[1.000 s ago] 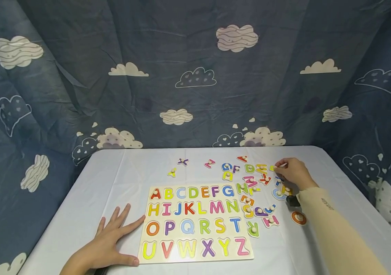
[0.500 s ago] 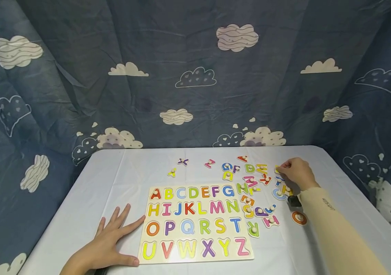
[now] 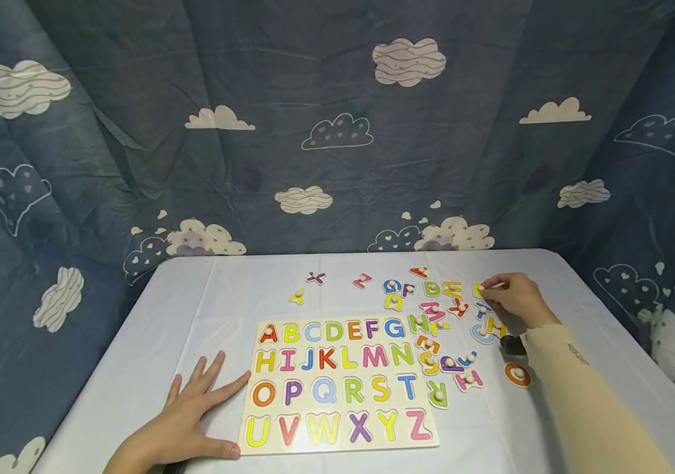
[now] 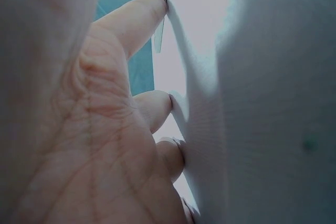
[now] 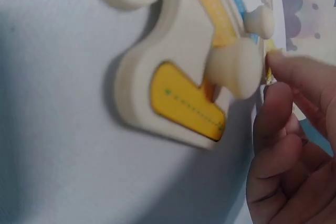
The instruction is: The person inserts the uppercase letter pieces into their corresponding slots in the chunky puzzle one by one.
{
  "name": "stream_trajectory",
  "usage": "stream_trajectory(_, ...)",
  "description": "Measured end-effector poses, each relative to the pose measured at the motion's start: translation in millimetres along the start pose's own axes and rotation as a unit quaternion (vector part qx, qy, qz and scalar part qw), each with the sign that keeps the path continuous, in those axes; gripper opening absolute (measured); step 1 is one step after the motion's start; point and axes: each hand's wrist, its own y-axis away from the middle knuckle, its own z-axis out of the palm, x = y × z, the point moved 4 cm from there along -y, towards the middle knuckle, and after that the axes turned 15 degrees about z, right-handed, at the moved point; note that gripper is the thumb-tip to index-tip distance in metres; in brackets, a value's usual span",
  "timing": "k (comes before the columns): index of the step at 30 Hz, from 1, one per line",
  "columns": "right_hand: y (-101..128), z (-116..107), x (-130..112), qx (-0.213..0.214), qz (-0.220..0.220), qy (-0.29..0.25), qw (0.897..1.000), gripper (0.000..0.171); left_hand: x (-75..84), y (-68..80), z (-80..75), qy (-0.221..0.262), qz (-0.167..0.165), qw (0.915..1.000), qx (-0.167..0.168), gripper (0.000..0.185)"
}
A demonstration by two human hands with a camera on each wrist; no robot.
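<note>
The letter puzzle board (image 3: 337,372) lies flat on the white table, with a red A piece (image 3: 269,334) seated in its top-left slot. My left hand (image 3: 186,418) rests with fingers spread beside the board, its index fingertip and thumb at the left edge. In the left wrist view the fingertips (image 4: 163,106) meet the white cloth. My right hand (image 3: 515,297) pinches a small yellow letter piece (image 3: 477,290) at the back right; the fingers partly hide which letter it is. Close to the right wrist camera lies a yellow-orange H piece (image 5: 181,98) with a round wooden knob.
Several knobbed letter pieces lie right of the board, among them a green R (image 3: 437,395), a pink H-shaped piece (image 3: 468,380) and an orange O (image 3: 517,374). Behind the board lie a purple X (image 3: 316,278), a yellow Y (image 3: 297,296) and a pink Z (image 3: 362,281). A dark cloud-print curtain (image 3: 337,171) hangs behind.
My right hand has shifted slightly to the right with the yellow letter piece, which now sits a little farther from the yellow-orange piece on its left. My left hand has stayed still.
</note>
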Motion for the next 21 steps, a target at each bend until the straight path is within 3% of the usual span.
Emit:
stream_trajectory(6,-0.2,1.8,-1.4,-0.003,-0.018,0.004,1.0,0.036,-0.1,-0.4,-0.4,0.001,0.0,1.0,0.001,0.113)
stream_trajectory(21,-0.4,2.2,0.3,-0.002,-0.009,-0.021,1.0,0.036,0.3,0.1,0.7,0.004,-0.001,1.0,0.005,0.112)
